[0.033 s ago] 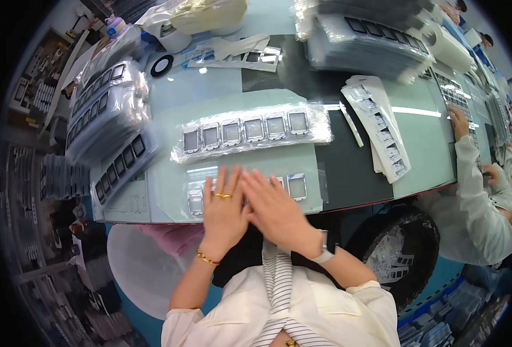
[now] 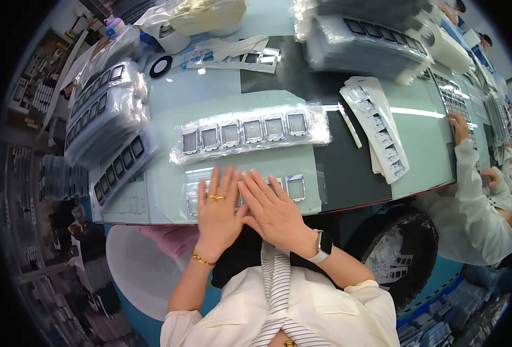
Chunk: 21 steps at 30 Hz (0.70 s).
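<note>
A row of small rectangular frames with clear windows point(image 2: 295, 188) lies flat near the table's front edge, partly hidden under my hands. My left hand point(image 2: 218, 211) is laid over its left half, fingers stretched out and a little blurred, one wearing a gold ring. Beside it, my right hand point(image 2: 273, 208) lies flat over the middle, fingers extended and pointing away from me. The two thumbs meet or nearly meet. Neither hand grips anything. Just beyond them rests a second strip of silvery-edged frames point(image 2: 243, 136) on clear plastic film.
Stacks of film-wrapped frame strips point(image 2: 108, 110) stand at the left; another stack point(image 2: 366, 49) is at the far right. A white pen point(image 2: 350, 124) lies beside white backing strips point(image 2: 383, 139). A black tape roll point(image 2: 161, 66) sits far left. A dark bin point(image 2: 424, 248) and a co-worker's sleeve point(image 2: 470, 191) are right.
My left hand has slid slightly left, so the fingers of the two hands are a bit farther apart. My right hand has barely shifted.
</note>
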Available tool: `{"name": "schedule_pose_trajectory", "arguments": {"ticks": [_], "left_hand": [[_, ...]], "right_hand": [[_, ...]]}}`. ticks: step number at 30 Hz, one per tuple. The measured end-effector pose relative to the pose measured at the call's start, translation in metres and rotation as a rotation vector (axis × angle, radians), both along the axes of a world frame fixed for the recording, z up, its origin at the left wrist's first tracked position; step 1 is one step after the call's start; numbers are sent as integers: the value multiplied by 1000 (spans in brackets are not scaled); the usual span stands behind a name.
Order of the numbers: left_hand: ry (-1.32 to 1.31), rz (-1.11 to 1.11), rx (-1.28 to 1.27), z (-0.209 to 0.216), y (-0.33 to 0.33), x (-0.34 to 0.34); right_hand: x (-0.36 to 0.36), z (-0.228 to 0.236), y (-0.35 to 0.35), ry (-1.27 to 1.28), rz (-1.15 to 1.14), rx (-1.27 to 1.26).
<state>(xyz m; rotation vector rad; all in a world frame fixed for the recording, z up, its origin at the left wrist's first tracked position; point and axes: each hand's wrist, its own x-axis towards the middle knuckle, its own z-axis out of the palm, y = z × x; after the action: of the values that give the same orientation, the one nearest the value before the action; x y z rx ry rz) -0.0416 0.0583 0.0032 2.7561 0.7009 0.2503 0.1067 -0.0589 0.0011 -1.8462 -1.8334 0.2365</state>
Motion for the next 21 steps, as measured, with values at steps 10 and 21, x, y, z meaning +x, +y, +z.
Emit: {"name": "schedule_pose_trajectory", "arguments": {"ticks": [10, 21], "left_hand": [[48, 291, -17, -5, 40, -91], [-184, 310, -198, 6, 61, -101]], "right_hand": [[73, 18, -32, -155, -277, -7], [69, 69, -27, 325, -108, 124]]}}
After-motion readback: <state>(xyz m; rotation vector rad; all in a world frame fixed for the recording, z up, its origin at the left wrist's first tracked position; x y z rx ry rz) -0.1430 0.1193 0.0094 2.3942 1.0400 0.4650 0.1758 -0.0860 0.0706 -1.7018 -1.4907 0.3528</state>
